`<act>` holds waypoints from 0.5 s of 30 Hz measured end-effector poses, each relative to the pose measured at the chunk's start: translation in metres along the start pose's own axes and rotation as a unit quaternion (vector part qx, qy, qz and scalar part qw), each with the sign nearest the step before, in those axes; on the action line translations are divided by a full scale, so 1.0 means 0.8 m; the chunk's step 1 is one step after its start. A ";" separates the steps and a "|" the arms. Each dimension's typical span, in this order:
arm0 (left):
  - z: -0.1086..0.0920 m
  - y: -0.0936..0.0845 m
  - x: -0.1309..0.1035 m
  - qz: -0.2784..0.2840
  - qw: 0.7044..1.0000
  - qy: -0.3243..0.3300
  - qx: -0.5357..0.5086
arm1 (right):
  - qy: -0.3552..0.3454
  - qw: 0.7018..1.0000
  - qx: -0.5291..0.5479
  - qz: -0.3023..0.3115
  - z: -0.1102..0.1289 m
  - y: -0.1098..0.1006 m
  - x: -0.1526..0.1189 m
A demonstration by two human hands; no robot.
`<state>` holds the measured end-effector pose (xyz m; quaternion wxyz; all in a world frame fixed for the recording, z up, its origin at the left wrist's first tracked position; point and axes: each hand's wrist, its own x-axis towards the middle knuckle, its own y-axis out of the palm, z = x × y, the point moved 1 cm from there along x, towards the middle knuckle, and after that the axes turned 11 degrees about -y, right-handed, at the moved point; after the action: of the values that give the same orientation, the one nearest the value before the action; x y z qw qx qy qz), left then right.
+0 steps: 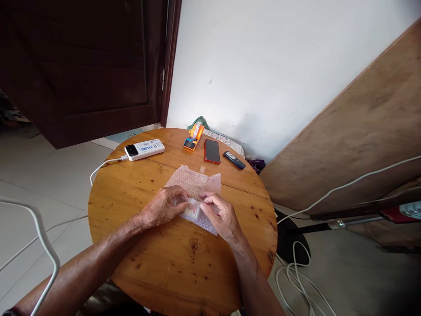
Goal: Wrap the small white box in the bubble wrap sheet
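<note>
A sheet of bubble wrap [192,179] lies spread on the round wooden table [194,267] in front of me. On its near part is a small, clear plastic packet [192,210] with faint reddish marks; what it contains is too small to make out. My left hand [166,205] pinches the packet's left side between thumb and fingers. From the other side, my right hand [219,213] has thumb and forefinger closed at the packet's upper right edge. Both hands rest low over the bubble wrap, and their fingers hide part of it.
Toward the back stand an orange tape dispenser [194,137], a red-edged phone [212,152] and a dark blue handheld device [234,159]. A white power bank [145,149] with a cable lies at the left. Beyond are a white wall and dark door [108,66]; cables [296,276] coil on the floor.
</note>
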<state>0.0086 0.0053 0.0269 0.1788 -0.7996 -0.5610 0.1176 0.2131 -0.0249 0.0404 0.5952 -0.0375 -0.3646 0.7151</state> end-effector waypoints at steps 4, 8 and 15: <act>0.002 0.002 0.001 -0.012 1.000 0.017 -0.006 | 0.012 1.000 -0.004 -0.003 0.001 0.004 0.000; 0.001 0.004 0.001 -0.017 0.999 0.016 -0.023 | 0.021 0.999 -0.003 -0.025 -0.003 0.006 -0.001; -0.002 0.004 0.002 -0.001 0.999 -0.017 -0.030 | 0.083 0.995 0.058 -0.011 -0.007 0.008 0.000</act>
<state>0.0125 0.0053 0.0267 0.1454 -0.8018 -0.5684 0.1137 0.2101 -0.0227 0.0327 0.6323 -0.0579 -0.2728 0.7228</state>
